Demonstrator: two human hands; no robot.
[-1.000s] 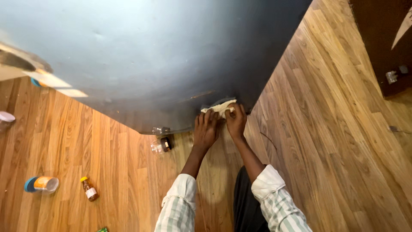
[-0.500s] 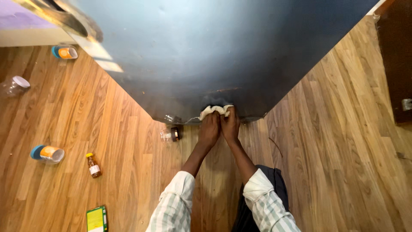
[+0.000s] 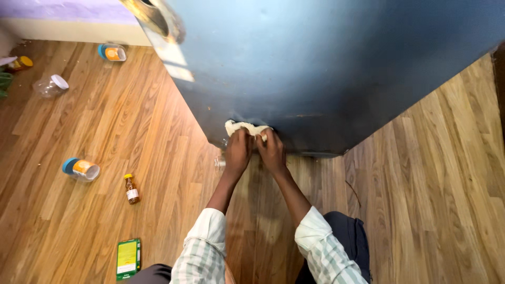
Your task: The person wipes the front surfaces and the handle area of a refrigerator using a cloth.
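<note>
A large dark blue appliance door (image 3: 315, 68) fills the upper part of the head view. Against its lower edge my left hand (image 3: 239, 150) and my right hand (image 3: 272, 151) press a crumpled whitish cloth (image 3: 242, 127). Both hands grip the cloth side by side, fingers curled over it. My striped sleeves reach up from the bottom of the frame. A small glass object (image 3: 219, 160) lies on the wooden floor just left of my left hand, partly hidden.
On the wooden floor (image 3: 431, 184) to the left lie a blue-lidded jar (image 3: 80, 169), a small brown bottle (image 3: 131, 189), a green packet (image 3: 128, 257), a clear plastic jar (image 3: 50, 85) and another blue-lidded jar (image 3: 112, 52). A thin cord (image 3: 353, 190) runs along the floor at right.
The view has swung to the right, so the appliance and my hands sit further left in the frame. Both hands stay on the cloth at the appliance's bottom edge.
</note>
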